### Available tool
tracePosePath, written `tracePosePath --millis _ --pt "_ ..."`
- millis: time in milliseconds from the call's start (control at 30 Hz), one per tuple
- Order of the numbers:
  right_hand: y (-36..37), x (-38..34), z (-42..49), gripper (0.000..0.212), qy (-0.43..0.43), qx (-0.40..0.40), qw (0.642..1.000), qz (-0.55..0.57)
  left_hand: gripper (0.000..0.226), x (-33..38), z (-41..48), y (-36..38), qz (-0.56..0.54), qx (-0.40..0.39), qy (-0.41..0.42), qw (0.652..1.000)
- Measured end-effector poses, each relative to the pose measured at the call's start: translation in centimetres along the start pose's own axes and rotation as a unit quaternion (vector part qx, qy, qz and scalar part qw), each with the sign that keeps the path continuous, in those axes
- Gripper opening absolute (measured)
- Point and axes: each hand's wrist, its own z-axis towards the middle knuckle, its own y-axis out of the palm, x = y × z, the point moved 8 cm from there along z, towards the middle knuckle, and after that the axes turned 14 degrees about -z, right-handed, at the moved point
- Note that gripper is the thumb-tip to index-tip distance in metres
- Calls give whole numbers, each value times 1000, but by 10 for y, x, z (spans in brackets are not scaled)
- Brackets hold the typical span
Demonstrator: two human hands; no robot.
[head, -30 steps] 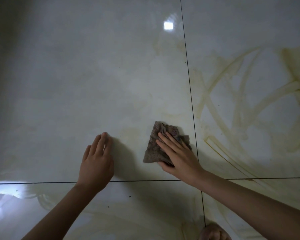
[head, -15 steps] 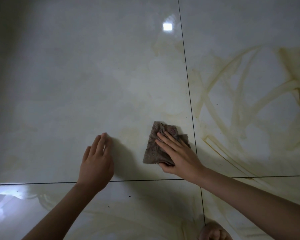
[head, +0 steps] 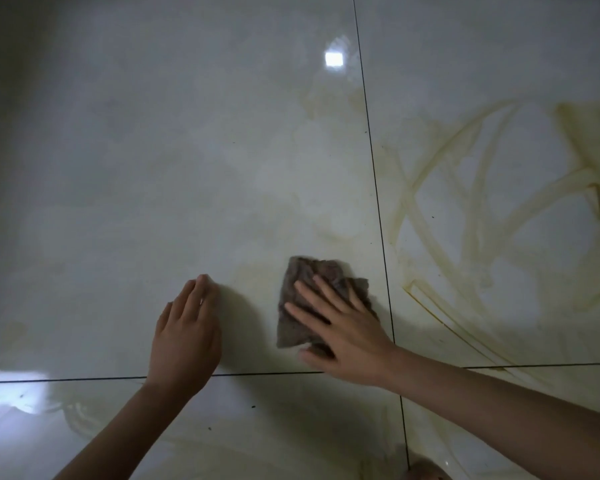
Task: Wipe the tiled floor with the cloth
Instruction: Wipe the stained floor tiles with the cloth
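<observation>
We note the right hand (head: 343, 336) pressing the brown cloth (head: 310, 270) flat, fingers straight and spread, near the tile's lower right corner, just beside the grout line (head: 378, 202). Left hand (head: 186, 337) flat on the tiled floor (head: 136, 168), fingers together. Yellow-brown smears (head: 482, 220) streak the right tile. Surface glossy; light glare (head: 334, 58).

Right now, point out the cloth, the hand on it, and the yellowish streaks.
cloth (head: 303, 266): head view, bare top part of the fabric.
right hand (head: 347, 336): head view, back of the hand.
yellowish streaks (head: 407, 199): head view, where two streaks cross.
</observation>
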Motion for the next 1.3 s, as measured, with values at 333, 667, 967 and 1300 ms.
tracePosePath --millis 333,667,967,1300 --pt "-8 58 119 54 -34 69 995 -70 45 -14 30 -23 16 86 15 996" --pt "-5 290 121 63 522 -24 853 7 68 -51 83 -42 23 69 -47 996" --pt "-14 7 309 60 144 22 989 -6 51 -71 105 -76 -36 167 -16 985" --pt "-45 181 284 40 148 142 978 29 63 -120 102 -76 6 143 -66 988"
